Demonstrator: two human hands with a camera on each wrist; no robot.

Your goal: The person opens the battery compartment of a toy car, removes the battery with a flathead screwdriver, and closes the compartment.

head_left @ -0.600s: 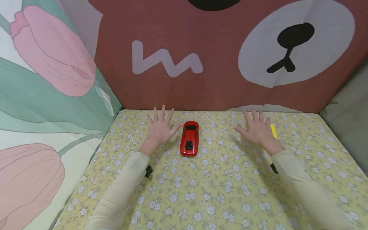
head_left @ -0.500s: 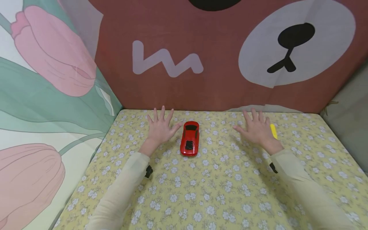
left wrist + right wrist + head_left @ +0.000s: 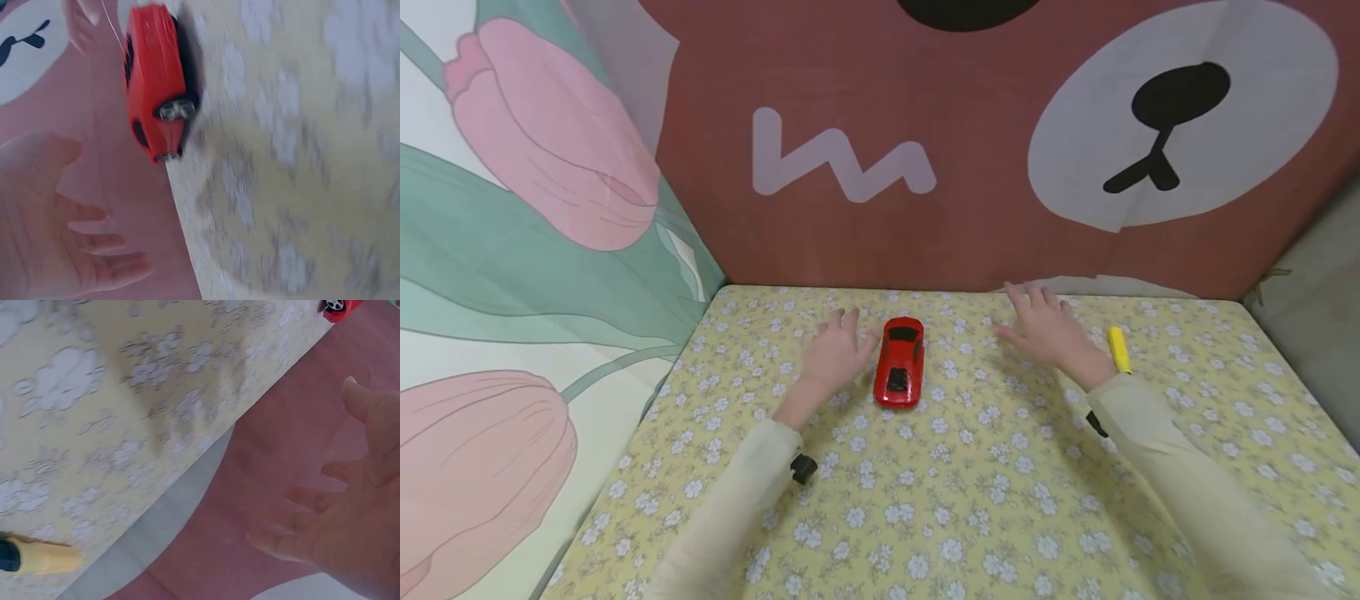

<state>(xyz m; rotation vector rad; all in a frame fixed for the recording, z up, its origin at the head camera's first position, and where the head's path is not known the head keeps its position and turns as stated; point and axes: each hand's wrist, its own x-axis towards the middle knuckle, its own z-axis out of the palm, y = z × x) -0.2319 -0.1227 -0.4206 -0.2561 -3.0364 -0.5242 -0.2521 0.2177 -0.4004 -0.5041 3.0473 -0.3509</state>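
Observation:
A red toy car [image 3: 898,363] with black windows stands on the flowered tablecloth [image 3: 925,517], pointing toward the back wall. Just left of it is my left hand [image 3: 835,358], its thumb near the car's side and nothing held. In the left wrist view the toy car [image 3: 156,81] is beyond the thumb, apart from the loosely bent fingers of the left hand [image 3: 56,225]. My right hand [image 3: 1048,329] hovers above the cloth farther right, fingers spread and holding nothing. Beside that wrist lies a yellow stick-like thing [image 3: 1118,348]; the right wrist view shows its dark end [image 3: 9,555].
A brown fabric wall [image 3: 850,242] with a printed bear face rises behind the table. Tulip-patterned fabric [image 3: 550,275] hangs at the left, and a grey cloth [image 3: 1315,317] at the right. Small black devices are strapped at both wrists.
The left hand has shifted slightly right toward the car, its fingers less spread. The right hand has moved a little left, uncovering more of the yellow thing. The car stays put.

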